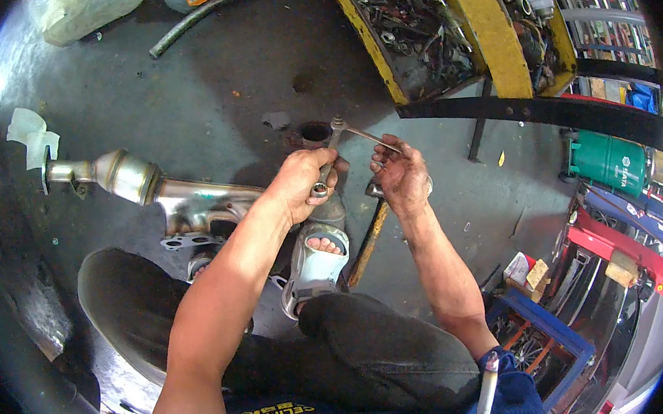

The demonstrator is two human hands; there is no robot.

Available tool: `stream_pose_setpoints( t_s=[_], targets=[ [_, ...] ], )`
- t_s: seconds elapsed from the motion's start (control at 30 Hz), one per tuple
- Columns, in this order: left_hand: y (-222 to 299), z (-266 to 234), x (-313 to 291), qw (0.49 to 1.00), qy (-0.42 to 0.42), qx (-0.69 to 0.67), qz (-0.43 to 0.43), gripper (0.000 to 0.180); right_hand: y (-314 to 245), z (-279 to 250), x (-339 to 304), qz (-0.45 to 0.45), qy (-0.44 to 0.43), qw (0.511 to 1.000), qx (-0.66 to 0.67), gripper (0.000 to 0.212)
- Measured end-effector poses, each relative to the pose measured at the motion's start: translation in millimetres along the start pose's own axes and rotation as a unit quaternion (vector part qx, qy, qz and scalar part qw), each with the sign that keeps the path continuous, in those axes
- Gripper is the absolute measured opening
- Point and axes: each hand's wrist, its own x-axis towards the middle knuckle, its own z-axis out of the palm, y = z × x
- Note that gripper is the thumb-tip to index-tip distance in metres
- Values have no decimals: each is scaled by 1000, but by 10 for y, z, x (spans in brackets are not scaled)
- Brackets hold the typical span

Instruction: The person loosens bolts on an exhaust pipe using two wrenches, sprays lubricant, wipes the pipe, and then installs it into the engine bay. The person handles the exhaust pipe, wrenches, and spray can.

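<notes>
My left hand is closed around a metal ring wrench, one ring end showing below the fingers. Above the fist, the tool meets the end of a thin metal rod. The fingers of my right hand pinch the rod's other end. Just behind my left hand is the round open mouth of a rusty pipe; the hand hides part of the pipe. A shiny exhaust manifold with a catalytic converter lies to the left, partly behind my left forearm.
A wooden-handled hammer stands beside my sandalled foot. Yellow trays of tools and loose parts are at the far right. A green tank and a red-and-blue frame are farther right. A hose lies at the back.
</notes>
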Motion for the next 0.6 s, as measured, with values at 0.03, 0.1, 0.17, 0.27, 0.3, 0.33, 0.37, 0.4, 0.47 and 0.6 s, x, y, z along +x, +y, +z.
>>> stream_pose_setpoints(
  t_s=[0.03, 0.1, 0.17, 0.27, 0.3, 0.33, 0.37, 0.4, 0.47, 0.6],
  targets=[
    [16, 4, 17, 1000, -9, -17, 0, 29, -3, 2, 1, -2, 4, 1000, 1, 44],
    [13, 12, -19, 999, -15, -43, -16, 29, -5, 15, -76, 7, 13, 1000, 3, 43],
    [64, -25, 12, 998, -22, -48, -29, 29, -20, 21, -67, 7, 13, 1000, 6, 42],
    [204, -174, 58, 996, -48, -38, -62, 30, -19, 34, -76, 7, 12, 1000, 4, 42],
    [258, -228, 77, 996, -52, -24, -74, 30, -23, 31, -73, 7, 15, 1000, 3, 42],
    [313, -278, 91, 995, -46, -8, -86, 31, -21, 30, -61, 7, 14, 1000, 3, 42],
    [303, -272, 106, 996, -42, -4, -77, 30, -6, 31, -56, 6, 9, 1000, 4, 42],
    [277, -244, 123, 997, -29, 4, -71, 30, 4, 31, -58, 8, 10, 1000, 6, 42],
    [189, -146, 152, 998, -9, 18, -60, 28, -12, 31, -35, 6, 3, 1000, 6, 42],
    [131, -73, 97, 998, 41, 41, -5, 25, -12, 24, -18, 1, 0, 1000, 12, 41]
  ],
)
